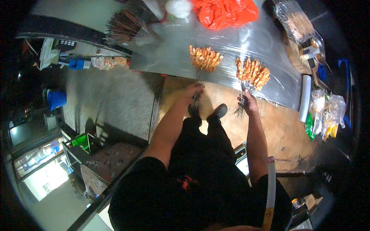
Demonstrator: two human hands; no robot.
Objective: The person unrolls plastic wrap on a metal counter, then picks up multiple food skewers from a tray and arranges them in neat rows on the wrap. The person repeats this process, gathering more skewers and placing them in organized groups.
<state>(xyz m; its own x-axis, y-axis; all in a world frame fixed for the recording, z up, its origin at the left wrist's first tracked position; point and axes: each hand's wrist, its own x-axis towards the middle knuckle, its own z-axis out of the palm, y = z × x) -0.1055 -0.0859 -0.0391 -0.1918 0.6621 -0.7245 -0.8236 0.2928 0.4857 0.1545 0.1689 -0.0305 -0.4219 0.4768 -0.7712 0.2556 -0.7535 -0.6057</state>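
Observation:
Bunched skewers fill both of my hands at the near edge of a metal worktable (170, 43) covered with clear film. My left hand (195, 91) grips the thin bare ends of one bunch, whose orange-brown meat pieces (205, 58) fan out over the table. In my right hand (249, 101) is a second bunch, with similar coated meat (253, 73) pointing away from me. Its bare sticks poke out below the fist. The two bunches are apart, side by side. Whether the meat rests on the film or hovers just above it, I cannot tell.
A red plastic bag (227, 13) and a white round container (179, 8) are at the far side. Dark thin sticks (124, 27) fan out at the far left. Rightward are a round wooden board (296, 57), a wrapped package (294, 21), a film roll (304, 98) and hanging plastic bags (328, 112).

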